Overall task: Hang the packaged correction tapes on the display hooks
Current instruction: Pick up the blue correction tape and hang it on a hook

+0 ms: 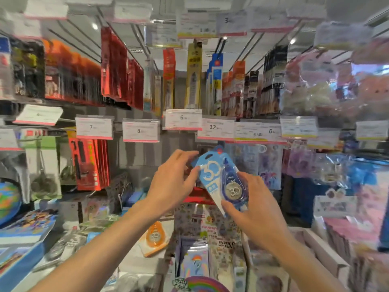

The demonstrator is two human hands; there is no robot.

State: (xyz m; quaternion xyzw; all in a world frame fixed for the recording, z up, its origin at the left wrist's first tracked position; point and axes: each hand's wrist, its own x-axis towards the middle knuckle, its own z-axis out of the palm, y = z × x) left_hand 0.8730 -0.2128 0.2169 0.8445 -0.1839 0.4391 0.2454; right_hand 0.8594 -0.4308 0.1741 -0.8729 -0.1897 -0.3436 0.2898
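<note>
A blue packaged correction tape [219,175] is held up in the middle of the view, tilted with its hang hole at the upper right. My left hand [174,182] pinches its left edge between fingers and thumb. My right hand [252,201] grips its lower right part, thumb under the pack. The pack's top sits just below the price tag marked 12 [215,129]; the display hook behind it is hidden. An orange packaged correction tape [154,237] lies flat on the shelf below, between my forearms.
Hooks above carry packaged pens and stationery [193,81]. Red packs [90,163] hang at the left, clear pastel bags [328,163] at the right. Sticker packs [210,226], boxes and a globe [9,199] fill the lower shelf.
</note>
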